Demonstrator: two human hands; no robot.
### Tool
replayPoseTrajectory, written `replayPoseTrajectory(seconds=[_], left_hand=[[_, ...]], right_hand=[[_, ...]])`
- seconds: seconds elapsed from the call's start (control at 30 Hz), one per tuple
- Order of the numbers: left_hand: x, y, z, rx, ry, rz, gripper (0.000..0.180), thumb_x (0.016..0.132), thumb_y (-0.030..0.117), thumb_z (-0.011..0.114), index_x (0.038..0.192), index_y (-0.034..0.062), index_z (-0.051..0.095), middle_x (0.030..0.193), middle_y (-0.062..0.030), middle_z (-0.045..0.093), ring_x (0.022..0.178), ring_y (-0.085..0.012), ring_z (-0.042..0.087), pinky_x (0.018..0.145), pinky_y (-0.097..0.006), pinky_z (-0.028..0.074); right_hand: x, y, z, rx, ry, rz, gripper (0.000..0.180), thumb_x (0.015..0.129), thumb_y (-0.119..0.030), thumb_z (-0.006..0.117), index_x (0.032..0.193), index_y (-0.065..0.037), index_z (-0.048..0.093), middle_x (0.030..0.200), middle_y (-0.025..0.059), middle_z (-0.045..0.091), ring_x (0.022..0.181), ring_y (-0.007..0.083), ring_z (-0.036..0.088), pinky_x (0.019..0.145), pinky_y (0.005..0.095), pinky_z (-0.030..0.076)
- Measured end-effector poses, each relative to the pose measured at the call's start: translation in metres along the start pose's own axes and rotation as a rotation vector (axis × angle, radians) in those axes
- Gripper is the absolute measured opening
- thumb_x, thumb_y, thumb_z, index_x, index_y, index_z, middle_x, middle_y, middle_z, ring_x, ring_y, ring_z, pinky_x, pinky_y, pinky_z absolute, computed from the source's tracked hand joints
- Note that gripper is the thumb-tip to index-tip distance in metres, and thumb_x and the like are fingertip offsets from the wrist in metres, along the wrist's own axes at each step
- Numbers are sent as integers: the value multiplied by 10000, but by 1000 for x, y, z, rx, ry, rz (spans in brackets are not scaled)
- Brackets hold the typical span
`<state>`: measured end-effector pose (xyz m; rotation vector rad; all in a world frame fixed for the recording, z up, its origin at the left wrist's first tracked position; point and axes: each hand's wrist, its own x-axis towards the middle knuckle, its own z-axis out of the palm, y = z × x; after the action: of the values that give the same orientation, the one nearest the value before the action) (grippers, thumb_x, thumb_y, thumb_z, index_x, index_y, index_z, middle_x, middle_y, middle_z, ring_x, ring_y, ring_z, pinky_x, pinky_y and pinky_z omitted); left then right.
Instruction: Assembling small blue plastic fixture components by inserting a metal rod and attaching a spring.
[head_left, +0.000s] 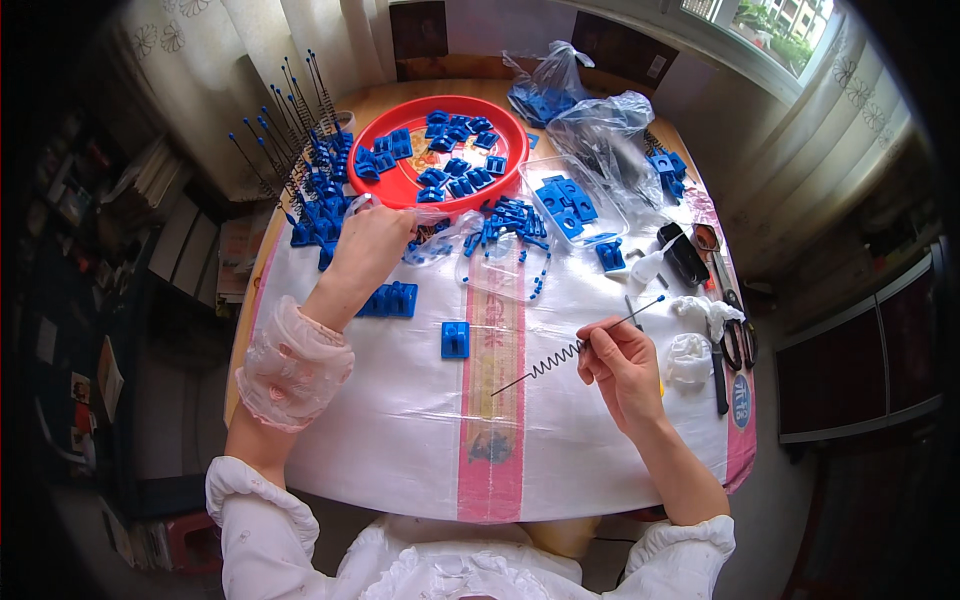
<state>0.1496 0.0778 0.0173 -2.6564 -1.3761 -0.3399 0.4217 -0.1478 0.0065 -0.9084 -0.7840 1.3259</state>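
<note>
Red tray (380, 185) of blue plastic parts (455, 160), left hand (372, 245) beside it

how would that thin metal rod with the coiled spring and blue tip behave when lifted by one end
The thin metal rod with coiled spring, pinched in the right hand, looks light. Its coiled stretch would probably flex and wobble. Laid on the white plastic table cover, it might roll.

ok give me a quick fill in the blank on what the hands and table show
1. The right hand holds a thin metal rod with a coiled ____ along it.
2. The left hand reaches into a clear ____ bag.
3. The round tray of blue plastic clips is ____ in colour.

Missing words: spring; plastic; red
</note>
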Motion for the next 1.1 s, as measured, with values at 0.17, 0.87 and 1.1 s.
replayPoseTrajectory(seconds=[0.17, 0.87, 1.1], left_hand=[[-7, 3, -5, -78, -37, 23, 98, 781, 142, 731, 854, 76, 728, 863, -112, 714, 849, -292, 695, 750, -408, 543], [-6, -2, 8, -342, -62, 61, 177, 730, 10, 711, 891, 29, 641, 870, -119, 663, 883, -314, 648, 771, -398, 509], [-6, -7, 9, -271, -73, 160, 207, 726, 9, 716, 919, 34, 646, 953, -127, 645, 948, -315, 633, 819, -407, 507]], right_hand=[[0, 1, 1, 18, -18, 10, 155, 985, -105, 586, 994, 36, 650, 800, 43, 611, 663, 103, 537, 588, 265, 439], [1, 2, 0, -69, -24, 1, 165, 983, -120, 592, 989, 34, 651, 772, 56, 618, 662, 99, 546, 589, 248, 438], [2, 2, 1, -87, -13, 9, 169, 981, -123, 596, 985, 37, 649, 742, 56, 613, 644, 100, 540, 585, 247, 436]])
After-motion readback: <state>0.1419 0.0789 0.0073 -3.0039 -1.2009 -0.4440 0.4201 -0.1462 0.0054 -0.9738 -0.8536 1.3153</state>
